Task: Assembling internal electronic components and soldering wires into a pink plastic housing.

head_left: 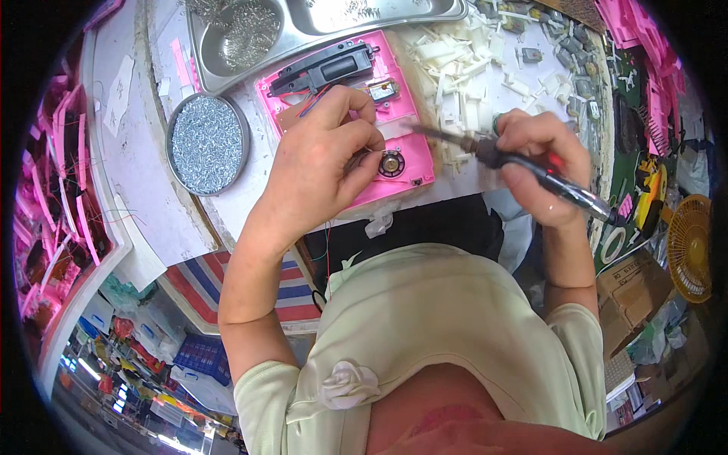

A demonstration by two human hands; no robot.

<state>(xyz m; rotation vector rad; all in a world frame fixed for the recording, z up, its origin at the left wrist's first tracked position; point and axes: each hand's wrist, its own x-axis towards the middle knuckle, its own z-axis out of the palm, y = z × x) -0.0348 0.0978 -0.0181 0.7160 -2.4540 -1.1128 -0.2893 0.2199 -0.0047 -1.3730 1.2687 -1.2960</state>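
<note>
A pink plastic housing (400, 98) lies open on the bench, with a black module (326, 70), a small metal part (384, 89) and a round speaker (391, 164) inside it. My left hand (322, 163) rests on the housing, fingers pinched together just left of the speaker, apparently on a thin wire. My right hand (542, 163) grips a soldering iron (523, 163) with a black and red handle. Its metal tip (428, 131) points left over the housing toward my left fingertips.
A round tin of small screws (207, 144) sits to the left. A steel tray (303, 26) with metal bits lies behind the housing. White plastic parts (466, 68) are heaped at the right, pink parts (644, 53) farther right. A small yellow fan (691, 246) stands at the right edge.
</note>
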